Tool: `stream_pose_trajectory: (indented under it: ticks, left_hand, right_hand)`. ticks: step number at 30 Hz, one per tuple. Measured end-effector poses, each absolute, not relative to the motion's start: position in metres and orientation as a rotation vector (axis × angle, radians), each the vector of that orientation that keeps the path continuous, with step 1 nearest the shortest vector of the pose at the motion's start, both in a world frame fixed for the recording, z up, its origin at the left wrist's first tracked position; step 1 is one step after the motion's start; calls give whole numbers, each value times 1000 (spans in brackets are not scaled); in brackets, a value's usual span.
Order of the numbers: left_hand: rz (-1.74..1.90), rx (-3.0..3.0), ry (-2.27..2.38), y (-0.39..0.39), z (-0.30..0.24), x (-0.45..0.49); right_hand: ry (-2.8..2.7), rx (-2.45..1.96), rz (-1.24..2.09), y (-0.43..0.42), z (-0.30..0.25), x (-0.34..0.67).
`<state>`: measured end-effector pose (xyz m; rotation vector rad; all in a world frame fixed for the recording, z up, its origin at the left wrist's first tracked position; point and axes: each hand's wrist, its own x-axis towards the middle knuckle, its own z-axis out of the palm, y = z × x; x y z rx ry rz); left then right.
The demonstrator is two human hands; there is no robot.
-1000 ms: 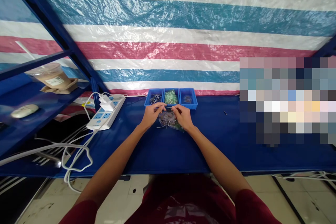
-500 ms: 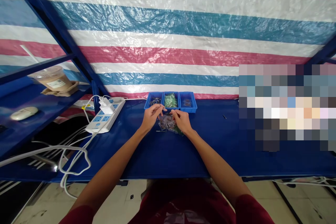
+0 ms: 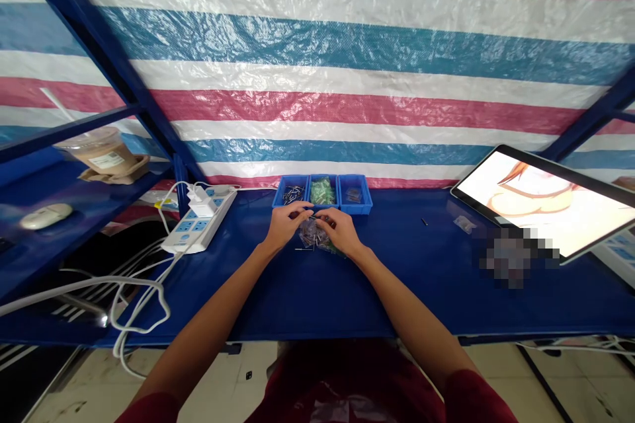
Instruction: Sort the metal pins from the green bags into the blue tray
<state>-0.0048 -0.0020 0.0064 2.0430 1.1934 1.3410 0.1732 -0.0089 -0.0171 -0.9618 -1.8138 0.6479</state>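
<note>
My left hand point(image 3: 285, 223) and my right hand point(image 3: 340, 230) are close together, fingertips pinched near each other. Something small and thin is between them, too tiny to name. Just below the fingers lies a pile of clear plastic bags with small metal pins point(image 3: 310, 236), partly covered by my right hand. A single thin pin point(image 3: 303, 250) rests on the table in front of the pile. Behind the hands stand three blue bins in a row: the left bin point(image 3: 278, 198) holds dark metal pieces, the middle bin point(image 3: 325, 209) green pieces, the right bin point(image 3: 366, 197) some small clear pieces.
A white power strip point(image 3: 198, 225) with plugs and loose cables lies on the left of the blue table point(image 3: 317, 304). On the left shelf are a drink cup point(image 3: 106, 152) and a mouse point(image 3: 46, 216). Rightward are a small dark pin point(image 3: 424, 221), a plastic bag point(image 3: 465, 224) and a lit screen point(image 3: 546, 201).
My right hand has moved slightly left, its fingertips now nearer my left hand. The bins and pile stay put. The screen at right shows now, where blurring covered it before.
</note>
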Motion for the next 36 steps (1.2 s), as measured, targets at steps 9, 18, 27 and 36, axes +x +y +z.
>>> stream_pose_trajectory:
  ticks: [9, 18, 27, 36]
  left_hand:
    - [1317, 1782, 1087, 4, 4, -5]
    - [1339, 1950, 1061, 2, 2, 1]
    - [1294, 1924, 1148, 1, 5, -2]
    - [1184, 2245, 1147, 3, 8, -9]
  right_hand:
    - [-1630, -1017, 810, -7, -17, 173]
    - [-1690, -1011, 837, -9, -18, 171]
    - [-1632, -1115, 620, -8, -17, 175]
    - [-1583, -1049, 528, -13, -10, 175]
